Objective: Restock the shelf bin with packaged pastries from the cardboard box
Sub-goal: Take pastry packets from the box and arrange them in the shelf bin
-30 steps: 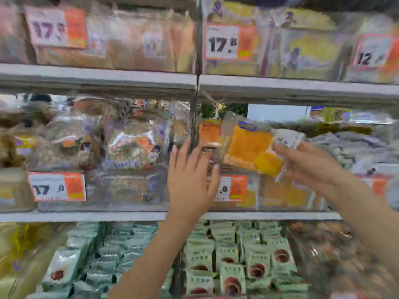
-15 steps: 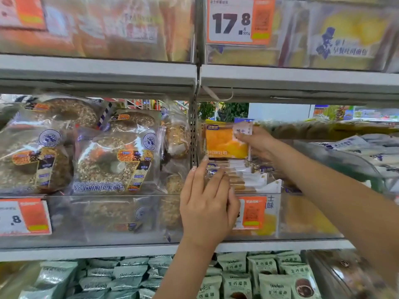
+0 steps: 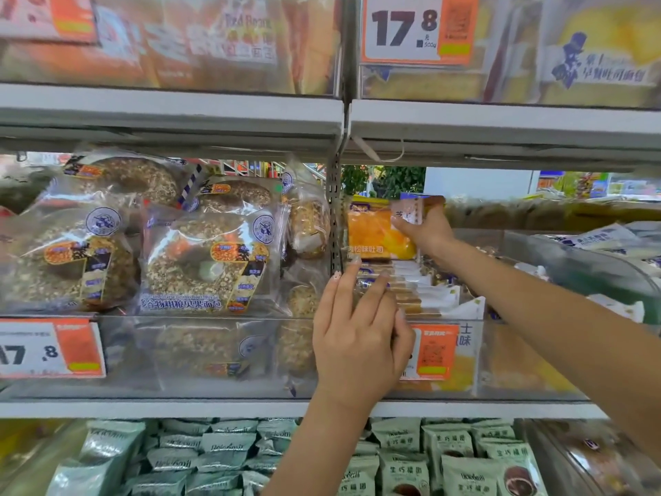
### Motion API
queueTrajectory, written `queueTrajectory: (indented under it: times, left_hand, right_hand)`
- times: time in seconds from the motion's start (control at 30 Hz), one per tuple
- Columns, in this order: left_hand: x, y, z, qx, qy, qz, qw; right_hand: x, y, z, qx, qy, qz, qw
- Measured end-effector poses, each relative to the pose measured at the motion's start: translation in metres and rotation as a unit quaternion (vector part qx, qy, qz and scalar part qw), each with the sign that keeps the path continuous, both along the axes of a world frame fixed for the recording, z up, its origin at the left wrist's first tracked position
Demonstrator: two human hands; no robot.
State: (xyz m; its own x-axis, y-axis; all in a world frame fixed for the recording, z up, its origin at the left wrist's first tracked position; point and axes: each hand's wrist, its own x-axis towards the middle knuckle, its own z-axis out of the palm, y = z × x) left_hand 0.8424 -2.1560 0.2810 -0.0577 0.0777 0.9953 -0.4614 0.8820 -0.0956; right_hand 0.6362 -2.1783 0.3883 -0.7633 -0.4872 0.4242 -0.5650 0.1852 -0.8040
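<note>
Right hand (image 3: 427, 232) grips glossy orange pastry pack (image 3: 379, 234); bin (image 3: 500, 352) seemingly clear plastic.

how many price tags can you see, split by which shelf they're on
Top shelf price tags: 2, one readable at 17.8 and one cut off at the left edge.
Middle shelf price tags: 2, one at the left and one partly behind the left hand.
Bottom shelf price tags: 0 in view.
Total: 4

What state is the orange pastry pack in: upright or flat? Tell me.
Upright: the orange pastry pack stands on edge atop flat-stacked packs, gripped by the right hand.
</note>
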Motion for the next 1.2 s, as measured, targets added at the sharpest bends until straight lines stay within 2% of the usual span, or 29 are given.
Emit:
queueTrajectory:
  times: [0.1,0.17,0.23,0.33,0.43,0.5,0.53,0.6,0.67,0.73,0.8,0.9,0.97,1.0,1.1,1.17,1.2]
  left_hand:
    - [0.001,0.001,0.001,0.007,-0.006,-0.005,1.000]
    - [0.002,0.001,0.002,0.013,-0.012,-0.014,1.000]
    - [0.005,0.001,0.002,0.021,-0.026,-0.016,0.999]
    - [0.014,0.006,0.006,0.061,-0.086,-0.019,0.994]
    - [0.035,0.024,-0.007,0.102,-0.137,-0.049,0.984]
    - [0.061,0.044,-0.044,0.101,-0.125,-0.108,0.981]
    - [0.076,0.056,-0.070,0.106,-0.124,-0.134,0.977]
    - [0.109,0.080,-0.134,0.145,-0.155,-0.158,0.964]
    - [0.140,0.102,-0.205,0.224,-0.234,-0.156,0.933]
    - [0.172,0.121,-0.277,0.307,-0.330,-0.133,0.883]
    - [0.199,0.139,-0.334,0.402,-0.425,-0.108,0.804]
    - [0.213,0.160,-0.384,0.585,-0.526,-0.005,0.617]
    - [0.211,0.163,-0.400,0.690,-0.526,0.023,0.497]
    - [0.213,0.165,-0.409,0.715,-0.531,0.020,0.454]
    - [0.236,0.168,-0.434,0.724,-0.579,0.079,0.366]
    - [0.252,0.167,-0.449,0.750,-0.581,0.102,0.299]
    - [0.257,0.165,-0.454,0.767,-0.565,0.103,0.285]
  right_hand:
    - [0.006,0.007,0.006,0.030,-0.057,0.000,0.998]
    - [0.019,0.023,0.017,0.022,-0.065,-0.016,0.998]
    - [0.041,0.050,0.022,-0.034,-0.040,-0.022,0.998]
    - [0.095,0.112,0.009,-0.171,0.032,0.006,0.985]
    - [0.156,0.179,-0.045,-0.273,0.119,0.046,0.954]
    - [0.189,0.213,-0.106,-0.247,0.134,0.080,0.957]
    - [0.203,0.225,-0.140,-0.207,0.112,0.099,0.967]
    - [0.224,0.241,-0.211,-0.095,0.028,0.134,0.986]
    - [0.237,0.251,-0.281,0.040,-0.067,0.141,0.987]
    - [0.244,0.261,-0.345,0.158,-0.139,0.161,0.964]
    - [0.252,0.268,-0.396,0.273,-0.202,0.197,0.920]
    - [0.268,0.276,-0.459,0.440,-0.276,0.244,0.819]
    - [0.282,0.277,-0.493,0.520,-0.296,0.265,0.756]
    - [0.288,0.276,-0.506,0.552,-0.297,0.271,0.730]
    - [0.311,0.273,-0.523,0.643,-0.300,0.284,0.644]
    - [0.324,0.269,-0.534,0.669,-0.296,0.278,0.623]
    - [0.331,0.267,-0.542,0.671,-0.294,0.269,0.626]
